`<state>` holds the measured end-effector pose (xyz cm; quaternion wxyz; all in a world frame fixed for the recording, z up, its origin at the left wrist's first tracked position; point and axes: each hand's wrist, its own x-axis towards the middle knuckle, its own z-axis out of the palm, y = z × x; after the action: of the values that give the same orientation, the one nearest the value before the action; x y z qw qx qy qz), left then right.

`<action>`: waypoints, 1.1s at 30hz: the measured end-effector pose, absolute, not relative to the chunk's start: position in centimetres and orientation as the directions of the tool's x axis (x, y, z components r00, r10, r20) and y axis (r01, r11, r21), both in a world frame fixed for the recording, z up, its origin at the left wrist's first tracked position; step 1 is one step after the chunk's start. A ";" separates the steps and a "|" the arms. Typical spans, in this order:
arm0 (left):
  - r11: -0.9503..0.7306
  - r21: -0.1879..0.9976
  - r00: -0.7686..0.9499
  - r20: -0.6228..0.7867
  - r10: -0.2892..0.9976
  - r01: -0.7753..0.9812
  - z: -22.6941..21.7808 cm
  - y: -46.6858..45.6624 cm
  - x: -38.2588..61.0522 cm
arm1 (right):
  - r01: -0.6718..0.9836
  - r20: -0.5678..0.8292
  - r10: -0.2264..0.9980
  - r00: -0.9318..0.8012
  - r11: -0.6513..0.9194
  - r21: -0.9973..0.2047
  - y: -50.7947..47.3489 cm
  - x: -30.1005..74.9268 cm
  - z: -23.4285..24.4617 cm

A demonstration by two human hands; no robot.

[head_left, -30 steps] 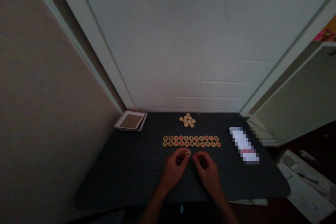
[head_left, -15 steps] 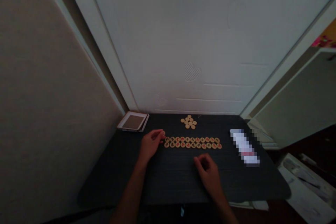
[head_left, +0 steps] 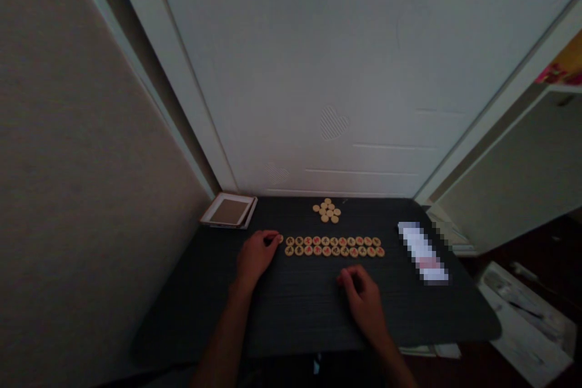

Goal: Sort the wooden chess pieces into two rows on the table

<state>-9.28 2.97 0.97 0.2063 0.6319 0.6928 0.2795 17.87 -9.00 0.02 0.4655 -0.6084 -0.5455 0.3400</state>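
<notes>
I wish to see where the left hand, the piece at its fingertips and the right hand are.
Left hand (head_left: pixel 254 256): head view, middle of the hand.
Piece (head_left: pixel 280 239): head view, its uncovered part.
Right hand (head_left: pixel 363 297): head view, near the thumb's base.

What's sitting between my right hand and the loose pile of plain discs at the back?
Two lines of marked discs: the front row nearer the right hand, the back row nearer the pile. The head view shows both.

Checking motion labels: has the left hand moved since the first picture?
Yes: judged against the rows of round pieces, the left hand went leftward and forward, from their near side to their left end.
</notes>
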 end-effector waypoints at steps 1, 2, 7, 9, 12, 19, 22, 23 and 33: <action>0.043 0.614 -0.113 0.075 0.991 0.788 1.1 2.9 -9.2 | 0.340 0.088 0.980 0.178 0.023 -0.940 -9.0 17.9 -0.1; 0.042 0.588 -0.107 0.077 0.991 0.807 1.1 2.7 -9.1 | 0.332 0.084 0.979 0.185 0.018 -0.943 -9.0 17.9 -0.2; 0.042 0.557 -0.100 0.074 0.992 0.830 1.3 2.4 -8.9 | 0.307 0.114 0.971 0.211 0.046 -0.951 -8.7 18.1 0.4; 0.039 0.553 -0.098 0.078 0.992 0.832 1.2 2.3 -9.0 | 0.328 0.168 0.964 0.206 0.094 -0.940 -7.8 18.3 1.6; 0.023 0.551 -0.089 0.092 0.992 0.834 1.0 2.2 -9.1 | 0.415 0.295 0.943 0.154 0.209 -0.886 -4.6 18.7 4.2; -0.010 0.577 -0.081 0.133 0.988 0.817 0.7 1.9 -9.0 | 0.810 0.243 0.970 0.009 0.136 -0.570 7.9 19.1 7.3; -0.015 0.599 -0.101 0.160 0.982 0.801 0.6 1.9 -9.1 | 0.866 0.164 0.985 0.058 0.032 -0.498 11.7 18.7 6.5; -0.018 0.602 -0.105 0.168 0.980 0.798 0.6 1.9 -9.1 | 0.879 0.139 0.987 0.078 -0.002 -0.477 12.6 18.5 6.1; -0.020 0.623 -0.148 0.217 0.965 0.782 0.4 1.9 -9.1 | 0.881 0.011 0.961 0.276 -0.248 -0.403 15.7 16.6 3.9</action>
<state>-9.13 1.86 0.43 0.1415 0.6370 0.6857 0.3225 16.59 15.69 3.88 0.1678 -0.7808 -0.5898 0.1195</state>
